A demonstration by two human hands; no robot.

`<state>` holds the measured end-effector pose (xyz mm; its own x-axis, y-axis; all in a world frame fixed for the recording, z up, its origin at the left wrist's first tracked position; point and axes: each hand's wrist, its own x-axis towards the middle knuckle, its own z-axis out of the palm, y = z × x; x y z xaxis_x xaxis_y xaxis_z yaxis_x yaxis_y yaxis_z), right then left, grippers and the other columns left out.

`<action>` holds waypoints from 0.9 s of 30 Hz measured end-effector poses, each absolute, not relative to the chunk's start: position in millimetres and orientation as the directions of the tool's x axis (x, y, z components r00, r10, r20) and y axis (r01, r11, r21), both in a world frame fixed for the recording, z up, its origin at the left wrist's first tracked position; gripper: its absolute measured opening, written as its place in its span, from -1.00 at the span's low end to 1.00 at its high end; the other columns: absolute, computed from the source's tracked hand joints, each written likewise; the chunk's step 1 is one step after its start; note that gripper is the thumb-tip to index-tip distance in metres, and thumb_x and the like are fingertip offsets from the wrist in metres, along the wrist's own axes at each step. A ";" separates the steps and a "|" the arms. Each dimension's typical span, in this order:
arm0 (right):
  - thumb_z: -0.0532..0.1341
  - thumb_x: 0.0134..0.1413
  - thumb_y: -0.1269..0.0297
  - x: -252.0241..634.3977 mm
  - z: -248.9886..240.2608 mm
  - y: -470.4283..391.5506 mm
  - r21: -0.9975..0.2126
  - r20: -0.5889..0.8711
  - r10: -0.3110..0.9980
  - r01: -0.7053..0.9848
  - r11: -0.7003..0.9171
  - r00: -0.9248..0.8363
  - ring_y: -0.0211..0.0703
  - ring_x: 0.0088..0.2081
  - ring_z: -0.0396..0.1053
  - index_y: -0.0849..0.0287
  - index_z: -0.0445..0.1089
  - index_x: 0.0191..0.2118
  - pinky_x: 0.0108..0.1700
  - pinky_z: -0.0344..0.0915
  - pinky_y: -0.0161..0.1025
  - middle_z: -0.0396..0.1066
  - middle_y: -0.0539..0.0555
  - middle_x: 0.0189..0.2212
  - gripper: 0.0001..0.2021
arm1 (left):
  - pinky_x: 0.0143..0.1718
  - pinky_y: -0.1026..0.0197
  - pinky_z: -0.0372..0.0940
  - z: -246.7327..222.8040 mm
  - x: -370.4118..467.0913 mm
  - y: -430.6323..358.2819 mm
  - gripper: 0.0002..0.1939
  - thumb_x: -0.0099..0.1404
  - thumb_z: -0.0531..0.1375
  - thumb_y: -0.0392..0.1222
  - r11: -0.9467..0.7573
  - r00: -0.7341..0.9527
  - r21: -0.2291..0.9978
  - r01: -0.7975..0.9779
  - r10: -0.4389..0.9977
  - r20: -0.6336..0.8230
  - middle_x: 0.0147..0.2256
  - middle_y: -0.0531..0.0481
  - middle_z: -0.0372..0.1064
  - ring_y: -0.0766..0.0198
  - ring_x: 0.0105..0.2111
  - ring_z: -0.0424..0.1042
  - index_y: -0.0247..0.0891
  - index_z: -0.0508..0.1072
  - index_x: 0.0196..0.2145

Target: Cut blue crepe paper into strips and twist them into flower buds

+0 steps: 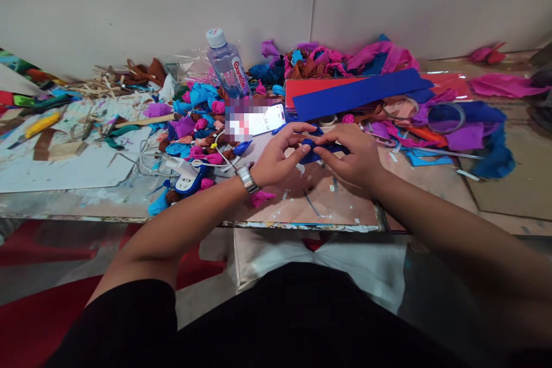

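Note:
Both of my hands work above the front of the table on a small piece of dark blue crepe paper point(311, 154). My left hand point(280, 155), with a metal watch at the wrist, pinches the paper's left side between thumb and fingers. From the other side, my right hand point(356, 155) grips it with thumb and fingertips, and a blue end shows beneath those fingers. The paper looks gathered or folded where the fingertips meet; its exact shape is partly hidden. Just behind lies a wide flat strip of blue paper point(357, 95) across a red sheet or box point(325, 87).
A lit phone point(265, 119) and a plastic bottle point(228, 69) stand beyond my left hand. Rolled coloured paper pieces surround a blue power socket point(188, 181) with white cables. Tape rings point(446, 118) lie right; a yellow cutter point(43, 125) lies far left. A wall point(172, 6) closes the back.

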<state>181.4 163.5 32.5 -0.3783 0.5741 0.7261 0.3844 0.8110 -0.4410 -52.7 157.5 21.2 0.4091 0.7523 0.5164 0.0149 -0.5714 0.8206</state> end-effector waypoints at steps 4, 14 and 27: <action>0.39 0.37 0.10 180.5 33.8 161.7 -0.436 0.733 0.567 0.380 0.816 -0.375 0.05 -0.22 0.58 0.00 0.55 -0.19 -0.07 0.38 0.06 0.67 0.07 -0.27 -0.87 | 0.03 0.11 0.51 23.4 -51.8 154.4 -0.55 0.56 0.29 0.09 -0.583 0.432 0.813 0.015 0.737 0.520 0.21 -0.23 0.54 0.11 0.08 0.65 -0.13 0.41 0.27; 0.37 0.38 0.07 179.8 34.4 160.3 -0.440 0.727 0.574 0.387 0.810 -0.375 0.02 -0.27 0.53 0.02 0.53 -0.24 -0.10 0.35 0.03 0.63 0.05 -0.32 -0.82 | -0.01 0.14 0.47 27.4 -52.5 150.0 -0.73 0.62 0.21 0.04 -0.695 0.439 0.707 0.128 0.679 0.588 -0.01 -0.16 0.52 0.21 -0.04 0.54 -0.18 0.43 0.09; 0.39 0.37 0.16 180.5 33.8 162.2 -0.453 0.724 0.571 0.356 0.817 -0.387 0.02 -0.22 0.55 0.03 0.55 -0.18 -0.08 0.38 0.02 0.62 0.06 -0.27 -0.89 | 0.08 0.08 0.51 17.5 -51.6 151.7 -0.61 0.60 0.24 0.00 -0.638 0.446 0.766 0.082 0.711 0.545 0.19 -0.24 0.47 0.10 0.15 0.59 -0.14 0.29 0.26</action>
